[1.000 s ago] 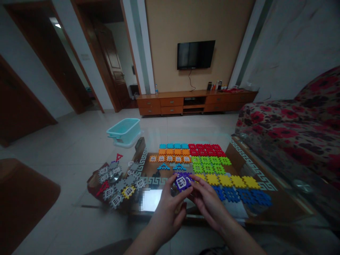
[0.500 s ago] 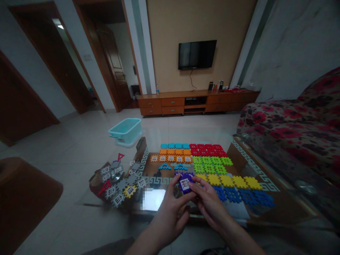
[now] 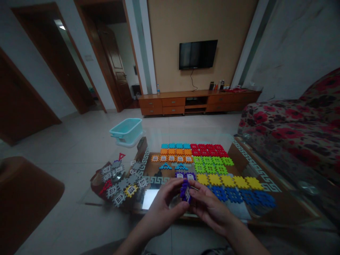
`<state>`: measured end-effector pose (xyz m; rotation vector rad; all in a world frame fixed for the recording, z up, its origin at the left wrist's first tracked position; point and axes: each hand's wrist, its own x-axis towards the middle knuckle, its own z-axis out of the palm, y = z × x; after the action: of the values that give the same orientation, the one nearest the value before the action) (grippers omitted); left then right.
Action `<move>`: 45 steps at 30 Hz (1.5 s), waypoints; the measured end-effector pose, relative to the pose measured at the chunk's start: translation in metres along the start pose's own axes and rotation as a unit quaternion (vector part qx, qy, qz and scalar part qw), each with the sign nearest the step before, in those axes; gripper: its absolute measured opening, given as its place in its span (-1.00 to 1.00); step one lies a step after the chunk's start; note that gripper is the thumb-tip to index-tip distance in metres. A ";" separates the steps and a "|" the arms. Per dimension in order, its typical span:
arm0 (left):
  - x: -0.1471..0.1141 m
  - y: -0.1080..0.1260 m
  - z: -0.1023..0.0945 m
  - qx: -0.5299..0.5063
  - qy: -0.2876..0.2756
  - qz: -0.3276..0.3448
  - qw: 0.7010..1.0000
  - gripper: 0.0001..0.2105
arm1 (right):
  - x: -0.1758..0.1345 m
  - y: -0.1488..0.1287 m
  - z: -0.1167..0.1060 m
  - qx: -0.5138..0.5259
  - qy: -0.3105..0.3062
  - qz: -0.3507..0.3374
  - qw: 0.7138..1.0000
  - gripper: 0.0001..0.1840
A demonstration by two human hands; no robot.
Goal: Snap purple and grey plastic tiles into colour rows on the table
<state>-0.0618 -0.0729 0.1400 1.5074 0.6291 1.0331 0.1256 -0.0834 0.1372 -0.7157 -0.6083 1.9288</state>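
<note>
Between my two hands, above the near side of the glass table (image 3: 92,204), is a purple interlocking tile (image 3: 185,191) with a white window piece set in it, tilted nearly edge-on. My left hand (image 3: 170,203) grips it from the left, fingers behind and thumb low in front. From the right, my right hand (image 3: 208,203) pinches it with thumb and fingers. Just beyond the hands lie two purple window tiles (image 3: 185,176) side by side. Yellow tiles (image 3: 227,181) and blue tiles (image 3: 240,195) run in rows to the right of them.
Red tiles (image 3: 209,149), green tiles (image 3: 212,164), orange tiles (image 3: 172,155) and light-blue tiles (image 3: 175,146) lie in rows farther back. Grey tiles (image 3: 123,183) sit in a loose pile at left. A turquoise bin (image 3: 126,129) stands beyond the table; a flowered sofa (image 3: 289,124) is at right.
The purple tile has turned from facing me to nearly edge-on and come slightly lower and nearer. My left hand has shifted its grip, uncovering the two purple tiles behind.
</note>
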 end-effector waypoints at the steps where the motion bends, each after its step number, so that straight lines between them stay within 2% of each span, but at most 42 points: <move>1: 0.000 0.002 -0.001 0.004 -0.003 0.007 1.000 -0.52 | 0.000 0.000 0.000 -0.007 -0.004 -0.003 1.000 -0.57; 6: 0.003 0.011 -0.005 0.034 -0.024 0.018 0.999 -0.45 | 0.001 0.002 -0.004 -0.040 -0.015 -0.004 0.999 -0.59; 10: 0.005 0.017 -0.006 0.091 -0.033 0.027 0.995 -0.43 | 0.005 0.004 -0.007 -0.046 0.008 -0.012 0.999 -0.53; 17: 0.002 0.018 -0.007 0.235 0.003 0.052 0.971 -0.40 | 0.006 0.006 -0.004 -0.063 0.030 -0.006 0.998 -0.57; 21: 0.003 0.015 -0.008 0.278 0.018 0.078 0.957 -0.42 | 0.004 0.004 -0.001 -0.077 0.028 -0.001 0.997 -0.60; 27: 0.004 0.010 -0.009 0.311 -0.004 0.078 0.947 -0.41 | 0.003 0.004 -0.001 -0.127 -0.031 -0.001 0.991 -0.48; 34: 0.005 0.007 -0.010 0.325 0.004 0.092 0.941 -0.39 | 0.006 0.005 -0.004 -0.171 -0.013 -0.016 0.985 -0.40; 45: 0.004 0.001 -0.013 0.334 0.001 0.100 0.937 -0.38 | 0.012 0.008 -0.014 -0.186 -0.039 -0.039 0.981 -0.35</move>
<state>-0.0711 -0.0637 0.1420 2.1996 0.8981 1.0224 0.1267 -0.0745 0.1193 -0.8368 -1.0488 1.7940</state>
